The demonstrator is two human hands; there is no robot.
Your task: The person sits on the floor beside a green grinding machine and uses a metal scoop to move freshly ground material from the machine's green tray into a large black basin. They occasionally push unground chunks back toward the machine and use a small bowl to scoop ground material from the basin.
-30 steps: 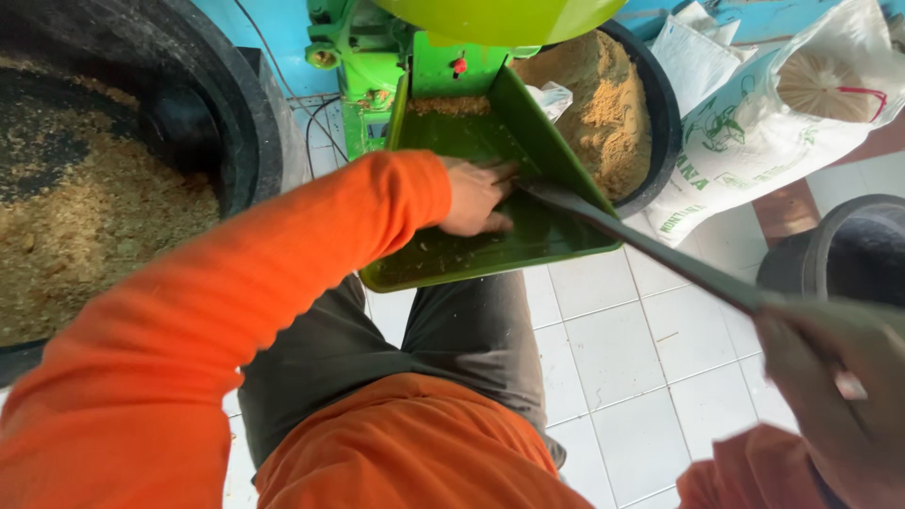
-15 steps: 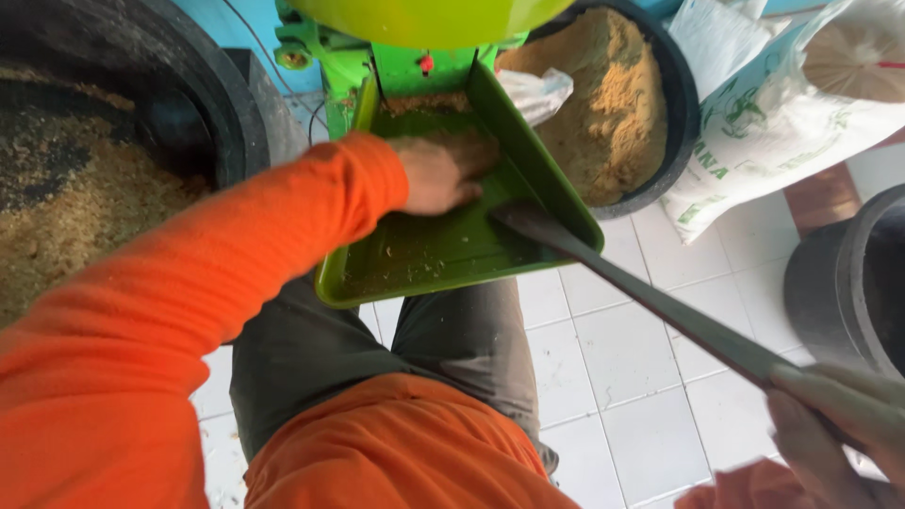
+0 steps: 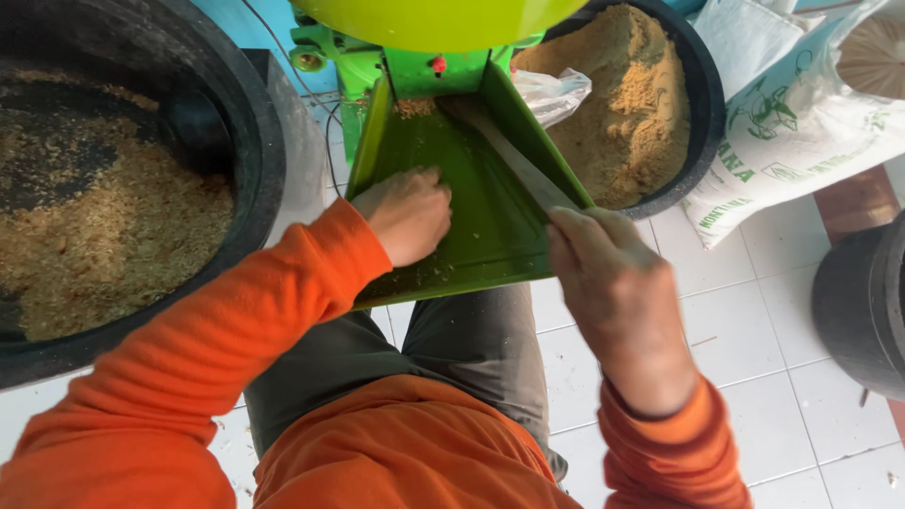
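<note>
A green feed tray (image 3: 490,231) slopes down from a green machine (image 3: 415,71) toward my lap. My left hand (image 3: 407,212) rests inside the tray on its left side, fingers curled against the tray floor with some grain bits around it. My right hand (image 3: 613,283) grips a long flat grey stick (image 3: 514,160) whose tip reaches up the tray to the machine's mouth, where a little brown meal (image 3: 413,107) lies. Both sleeves are orange.
A large black tub (image 3: 255,141) of coarse brown grain stands at left. A second black tub (image 3: 693,85) of fine tan meal, with a plastic bag, stands behind the tray at right. A white printed sack (image 3: 801,141) and another dark bin (image 3: 863,302) stand on the white tile floor.
My right hand has come in from the lower right to the tray's right edge, pushing the stick up the tray. My left hand slid down the tray toward its lower left.
</note>
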